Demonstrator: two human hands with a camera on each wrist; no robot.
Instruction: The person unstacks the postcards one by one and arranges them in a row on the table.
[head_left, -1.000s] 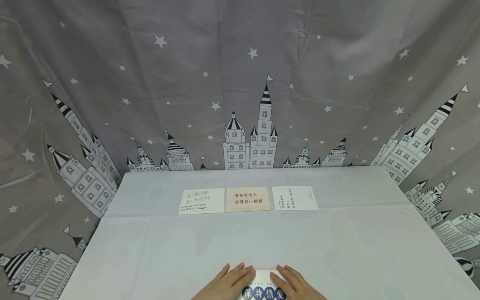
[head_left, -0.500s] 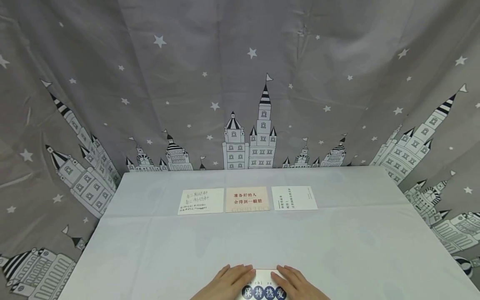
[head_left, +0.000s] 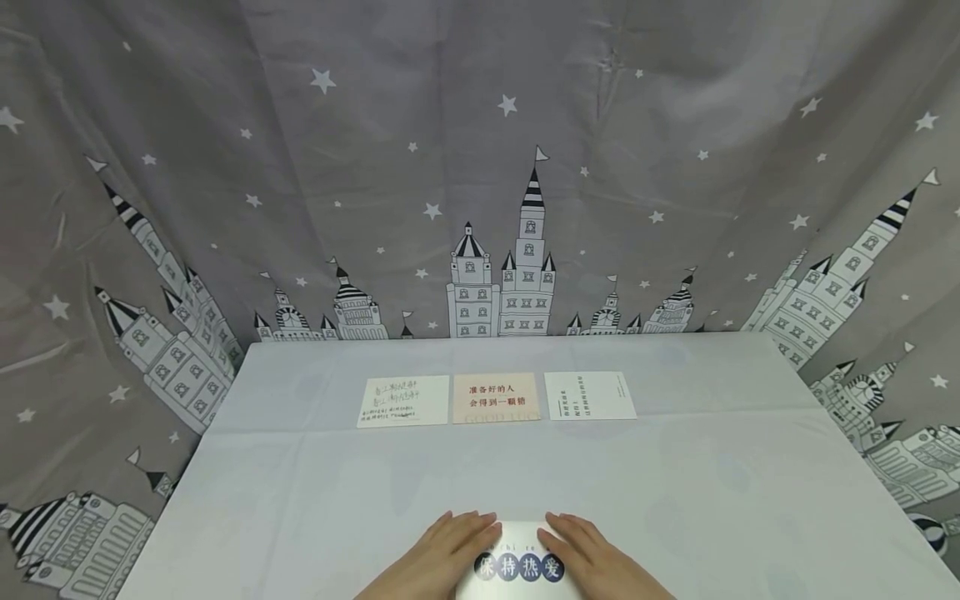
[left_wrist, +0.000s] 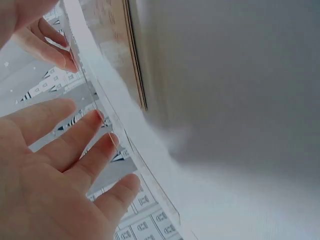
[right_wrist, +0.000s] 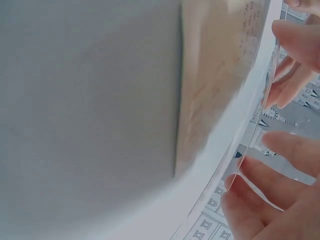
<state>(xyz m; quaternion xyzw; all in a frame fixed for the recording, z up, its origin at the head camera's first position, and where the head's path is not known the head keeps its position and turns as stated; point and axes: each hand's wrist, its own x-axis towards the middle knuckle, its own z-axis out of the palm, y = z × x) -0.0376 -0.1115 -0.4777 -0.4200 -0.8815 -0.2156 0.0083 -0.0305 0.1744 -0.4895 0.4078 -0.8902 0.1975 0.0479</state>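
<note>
At the near table edge, my left hand and right hand hold a white printed cover between them, one at each side. Four blue-circled characters run across it. Fingers of both hands lie over its far corners in the head view. In the left wrist view, fingertips meet a thin clear edge. The right wrist view shows thumb and fingertips along the same kind of edge. A thin stack of tan cards shows past that edge in the left wrist view.
Across the back of the white table lie three cards in a row: a handwritten one, a peach one and a white one with vertical print. Behind stands a grey curtain with castles and stars.
Both hands and the cover have moved slightly away from the near edge. The cover now has a bright sheen, shows more below its print, and its red far line is gone.
</note>
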